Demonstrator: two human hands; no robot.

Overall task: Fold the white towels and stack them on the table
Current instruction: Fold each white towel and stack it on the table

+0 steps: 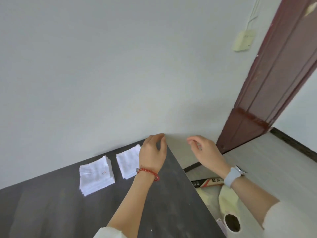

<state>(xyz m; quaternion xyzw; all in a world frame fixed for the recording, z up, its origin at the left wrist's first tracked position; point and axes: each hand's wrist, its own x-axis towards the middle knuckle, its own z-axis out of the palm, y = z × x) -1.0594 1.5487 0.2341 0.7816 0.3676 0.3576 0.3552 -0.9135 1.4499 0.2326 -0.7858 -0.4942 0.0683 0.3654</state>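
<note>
Two stacks of folded white towels lay on the dark table (51, 212) near the wall: the left stack (96, 176) sat alone, and the right stack (128, 162) was partly hidden behind the left hand (152, 155). That hand, with a red bead bracelet (148, 172) at the wrist, hovered over the table's far corner with fingers loosely curled, holding nothing. The right hand (205, 152), with a pale blue watch (233, 176) on its wrist, hung beyond the table edge, fingers likewise relaxed and empty. A brown door frame (267, 83) stood to the right, and a cream switch plate (243, 40) was on the wall.
</note>
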